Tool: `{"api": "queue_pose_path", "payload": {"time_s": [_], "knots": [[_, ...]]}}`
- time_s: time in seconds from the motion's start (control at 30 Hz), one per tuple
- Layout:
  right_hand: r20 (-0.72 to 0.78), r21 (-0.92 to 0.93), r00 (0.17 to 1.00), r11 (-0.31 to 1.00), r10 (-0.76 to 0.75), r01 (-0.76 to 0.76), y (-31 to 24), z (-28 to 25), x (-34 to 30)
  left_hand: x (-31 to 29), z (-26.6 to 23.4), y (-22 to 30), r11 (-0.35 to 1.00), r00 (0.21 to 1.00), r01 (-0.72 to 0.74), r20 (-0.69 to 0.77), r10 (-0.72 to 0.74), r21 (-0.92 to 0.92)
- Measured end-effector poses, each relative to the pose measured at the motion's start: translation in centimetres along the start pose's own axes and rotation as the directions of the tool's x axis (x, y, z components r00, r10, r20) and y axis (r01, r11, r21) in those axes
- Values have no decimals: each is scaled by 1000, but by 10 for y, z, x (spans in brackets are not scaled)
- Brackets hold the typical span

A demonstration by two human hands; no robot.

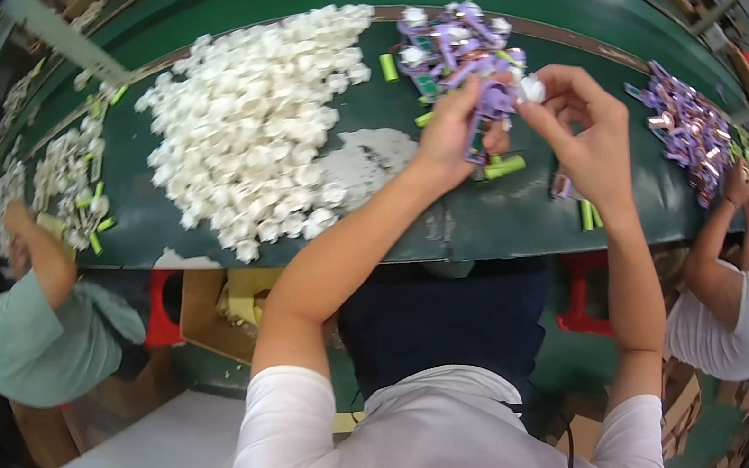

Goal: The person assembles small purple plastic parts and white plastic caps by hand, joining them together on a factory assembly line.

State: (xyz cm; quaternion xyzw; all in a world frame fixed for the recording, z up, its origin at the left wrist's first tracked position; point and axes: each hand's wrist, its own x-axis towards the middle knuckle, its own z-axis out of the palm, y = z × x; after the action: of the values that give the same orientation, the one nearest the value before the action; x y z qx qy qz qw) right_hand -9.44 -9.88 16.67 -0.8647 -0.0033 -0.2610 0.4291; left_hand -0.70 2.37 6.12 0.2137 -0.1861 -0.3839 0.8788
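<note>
My left hand (449, 135) is closed around a purple plastic part (496, 100) above the green work surface. Between the thumb and fingers of my right hand (588, 129) is a small white plastic piece (529, 90), close against the purple part; whether the two are joined I cannot tell. Just beyond my hands lies a heap of purple assemblies (453, 41) with white pieces and green boards among them. A large pile of white plastic pieces (253, 117) spreads to the left. Near my left hand rests a lime-green cylinder (505, 167).
Another lime-green cylinder (388, 67) stands by the heap. Purple parts (690, 127) are piled at the right, where a co-worker in white (740, 317) works. A co-worker in green (47, 318) sits at the left. Below the table edge is a cardboard box (206, 315).
</note>
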Motion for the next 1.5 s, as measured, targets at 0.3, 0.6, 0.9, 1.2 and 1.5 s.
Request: {"api": "queue_pose_path", "payload": {"time_s": [0.3,0.6,0.9,1.2,1.5], "knots": [[85,-84,989,988,-125,132,37,10,-19,-6,11,-12,966,986,-98,-110,128,240],[-46,-58,993,992,-111,108,51,24,-27,-4,11,-17,928,967,-191,-102,234,319],[134,447,979,873,150,-195,64,3,-33,-9,18,-18,805,944,-277,-8,329,524],[32,587,996,805,81,-84,78,32,-44,-17,19,-12,774,918,-351,32,395,528],[-27,511,999,859,-17,29,93,25,24,-3,10,-8,82,602,-314,131,788,946]]}}
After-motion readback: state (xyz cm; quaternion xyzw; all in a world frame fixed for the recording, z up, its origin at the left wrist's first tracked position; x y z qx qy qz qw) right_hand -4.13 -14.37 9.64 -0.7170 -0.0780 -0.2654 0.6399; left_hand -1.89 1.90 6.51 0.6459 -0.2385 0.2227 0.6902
